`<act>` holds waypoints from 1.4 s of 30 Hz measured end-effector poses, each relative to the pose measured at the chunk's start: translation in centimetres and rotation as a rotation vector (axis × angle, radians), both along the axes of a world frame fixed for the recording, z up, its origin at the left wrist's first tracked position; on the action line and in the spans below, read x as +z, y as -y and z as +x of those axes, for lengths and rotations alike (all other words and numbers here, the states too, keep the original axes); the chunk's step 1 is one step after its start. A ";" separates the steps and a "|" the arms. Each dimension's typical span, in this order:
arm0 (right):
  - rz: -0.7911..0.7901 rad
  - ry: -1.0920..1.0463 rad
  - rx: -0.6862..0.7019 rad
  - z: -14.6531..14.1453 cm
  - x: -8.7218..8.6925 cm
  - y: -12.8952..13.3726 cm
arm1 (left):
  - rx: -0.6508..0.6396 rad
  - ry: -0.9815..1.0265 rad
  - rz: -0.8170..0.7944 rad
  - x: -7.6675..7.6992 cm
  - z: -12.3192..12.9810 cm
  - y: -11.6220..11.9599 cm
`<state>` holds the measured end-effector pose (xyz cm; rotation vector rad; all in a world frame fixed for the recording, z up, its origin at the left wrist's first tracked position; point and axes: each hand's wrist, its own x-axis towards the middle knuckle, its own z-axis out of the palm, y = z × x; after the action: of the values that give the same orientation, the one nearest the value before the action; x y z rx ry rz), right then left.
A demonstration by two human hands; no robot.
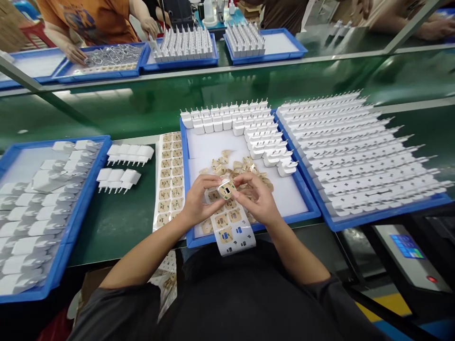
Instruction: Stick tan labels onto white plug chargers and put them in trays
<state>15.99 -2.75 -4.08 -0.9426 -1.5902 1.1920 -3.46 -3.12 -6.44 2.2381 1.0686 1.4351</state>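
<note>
Between my two hands, above the middle tray, is a white plug adapter (226, 189) with a tan sticker on the face turned to me. My left hand (202, 198) grips its left side between thumb and fingers. At its right edge, the thumb and forefinger of my right hand (259, 198) are pinched against the sticker. A strip of tan stickers (234, 227) hangs below over the tray's front edge. Loose tan sticker pieces (263, 182) lie heaped around and behind my hands. White adapters (265, 142) stand prongs up along the back and right of the blue tray (313, 206).
A sticker sheet (170, 175) lies left of the middle tray. Several adapters (130, 154) lie beside it, near a left tray (67, 253) of adapters. A right tray (391, 208) holds dense adapter rows. Across the bench, a person in an orange shirt (88, 19) works at trays.
</note>
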 end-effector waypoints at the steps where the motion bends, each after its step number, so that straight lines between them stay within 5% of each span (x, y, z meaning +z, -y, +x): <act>1: -0.050 -0.033 0.059 0.1 0.0 0.0 | 0.006 0.009 -0.002 -0.1 0.0 0.0; 5: -0.143 -0.139 0.143 0.1 -0.3 -0.3 | 0.026 -0.010 0.063 -0.3 0.0 -0.1; 16: -0.088 -0.165 0.114 0.0 -1.1 -0.7 | 0.002 -0.200 0.315 -0.4 0.2 0.0; 31: -0.083 -0.165 0.177 0.5 -0.8 -0.8 | -0.057 -0.090 0.207 -0.4 0.1 -0.1; 38: 0.335 0.105 -0.114 0.1 -0.3 -0.3 | -0.071 -0.109 0.164 0.0 0.3 0.1; 42: 0.383 0.145 -0.173 0.1 -0.2 -0.3 | -0.027 -0.087 0.160 0.1 0.2 0.0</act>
<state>16.14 -2.46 -4.31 -0.9056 -1.7335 0.6802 -3.30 -3.16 -6.34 2.4365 0.9762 1.4722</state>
